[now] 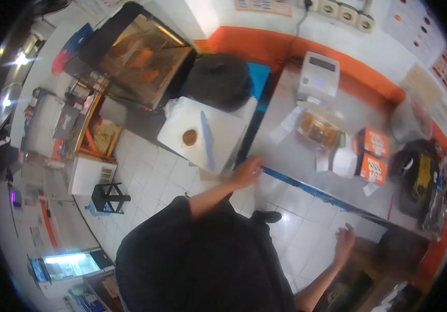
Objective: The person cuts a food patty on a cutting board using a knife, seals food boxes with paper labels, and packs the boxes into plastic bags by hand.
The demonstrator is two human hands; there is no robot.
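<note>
My left hand [247, 172] hovers near the corner between the two counters, its fingers loosely bent with nothing visible in them. Closest to it is a white cutting board [174, 131], which carries a blue knife [207, 139] and a small round brown piece of food [189, 137]. Lower right, my right hand [344, 240] hangs in front of the metal counter [306, 169], fingers apart and nothing held. On that counter sit a clear-lidded tray of fried food [318, 130], an open white box [344, 160] and orange-and-black printed boxes [374, 166].
A label printer [319, 77] stands against the wall. A black round lidded pot [218, 80] is behind the board, beside a lit glass display case [145, 60]. A black bag [416, 179] lies at the counter's right end. A dark stool [110, 197] stands on the tiled floor.
</note>
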